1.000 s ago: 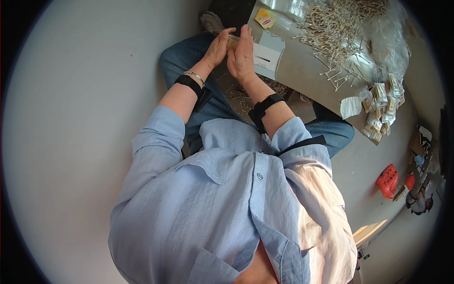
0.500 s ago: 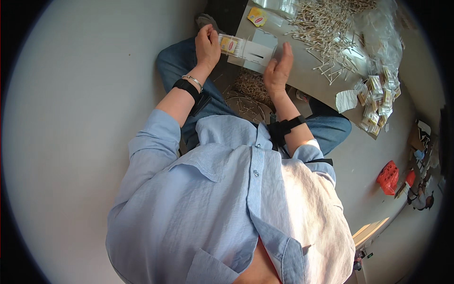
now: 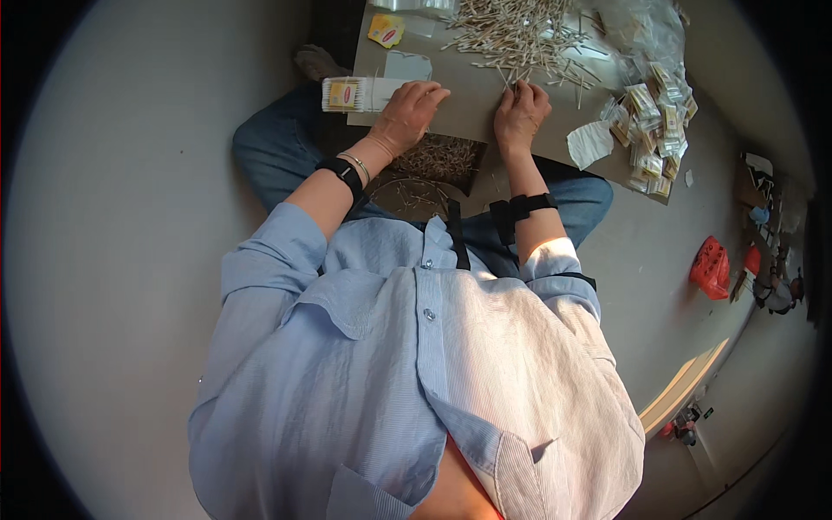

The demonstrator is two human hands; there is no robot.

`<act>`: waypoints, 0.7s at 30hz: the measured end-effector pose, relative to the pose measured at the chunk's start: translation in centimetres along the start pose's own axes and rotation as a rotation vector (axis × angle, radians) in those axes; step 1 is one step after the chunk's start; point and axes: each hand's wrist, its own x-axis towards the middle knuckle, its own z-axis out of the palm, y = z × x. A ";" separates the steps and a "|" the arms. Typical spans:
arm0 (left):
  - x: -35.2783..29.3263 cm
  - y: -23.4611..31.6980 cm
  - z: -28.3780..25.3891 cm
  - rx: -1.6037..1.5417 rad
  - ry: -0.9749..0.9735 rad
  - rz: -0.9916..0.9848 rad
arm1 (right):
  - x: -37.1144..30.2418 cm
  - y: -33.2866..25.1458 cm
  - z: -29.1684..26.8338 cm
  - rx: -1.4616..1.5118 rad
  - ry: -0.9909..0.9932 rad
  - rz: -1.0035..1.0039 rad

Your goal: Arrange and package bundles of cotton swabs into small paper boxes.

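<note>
My left hand (image 3: 406,114) reaches over the right end of a white box-like holder (image 3: 379,94) near the table's front edge. Its fingers are stretched out toward the right, and I see nothing held in them. At the holder's left end sits a clear pack of cotton swabs (image 3: 330,94) with a yellow and red label. Over the table, my right hand (image 3: 520,120) has its fingers curled and pinched around cotton swabs at the near edge of a large loose pile (image 3: 520,30). The fingertips partly hide how many swabs are in that pinch.
A grey table (image 3: 459,117) carries a yellow card (image 3: 386,30), a white paper scrap (image 3: 590,144) and a heap of filled clear packs (image 3: 652,121) at its right corner. Below it, more swabs lie in a container (image 3: 438,156). A red bag (image 3: 711,270) rests on the floor.
My left hand has left the pack's far left end and moved to the holder's right end. My right hand has gone from beside the holder to the swab pile, its fingers now curled.
</note>
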 end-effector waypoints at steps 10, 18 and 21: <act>0.1 -0.5 1.2 0.021 0.097 -0.137 | -2.6 -5.0 1.2 0.160 -0.063 -0.076; 0.0 -0.5 0.8 -0.112 0.128 -0.243 | -2.7 -5.9 0.2 0.196 -0.212 -0.193; 0.0 -0.5 0.4 -0.201 0.119 -0.239 | -1.6 -5.9 0.8 0.153 -0.217 -0.195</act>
